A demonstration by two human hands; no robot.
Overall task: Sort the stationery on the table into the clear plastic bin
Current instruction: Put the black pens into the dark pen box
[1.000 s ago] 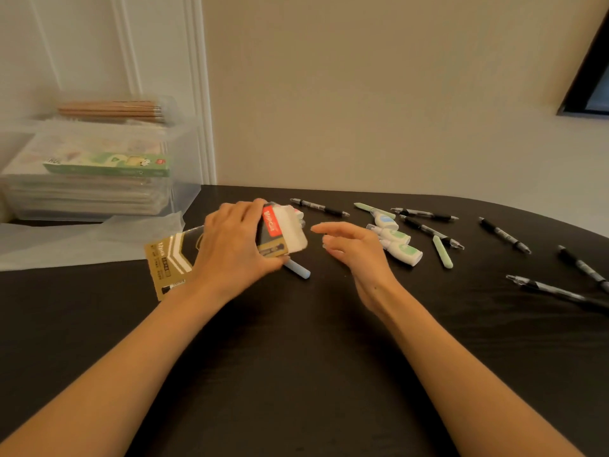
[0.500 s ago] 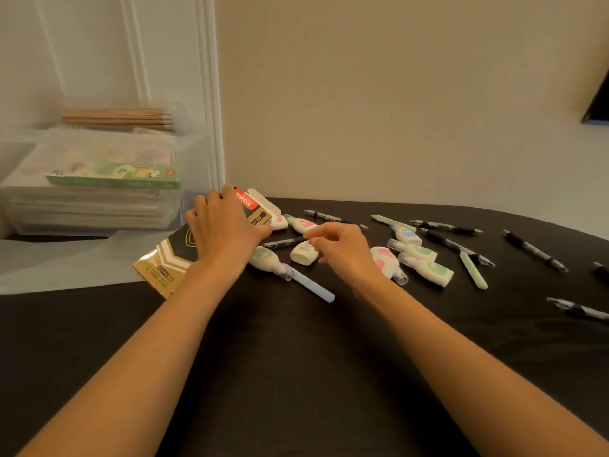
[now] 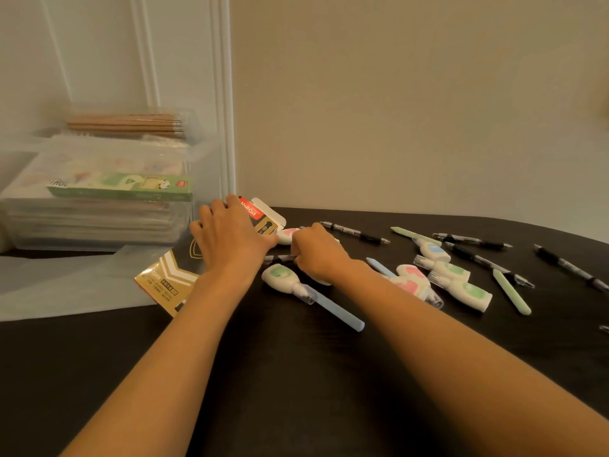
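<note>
My left hand (image 3: 227, 237) lies over a gold and black box (image 3: 164, 282) with a red label and an open flap, fingers curled over its far edge. My right hand (image 3: 316, 252) is curled down just right of it, fingertips closed at the end of a short black pen (image 3: 278, 257). A white correction tape peeks out under its wrist. Another green-windowed correction tape (image 3: 280, 275) and a blue pen (image 3: 336, 311) lie in front of both hands. The clear plastic bin (image 3: 201, 192) stands far left, holding a green box (image 3: 122, 189) and flat packs.
More correction tapes (image 3: 461, 288), pale green pens (image 3: 512, 293) and several black pens (image 3: 487, 265) are scattered to the right on the dark table (image 3: 296, 390). A clear case of pencils (image 3: 125, 122) tops the bin. A translucent plastic sheet (image 3: 49, 285) lies before the bin.
My left hand pushed the box back and left toward the bin, uncovering tapes and a pen. My right hand moved left onto them and curled its fingers down.
</note>
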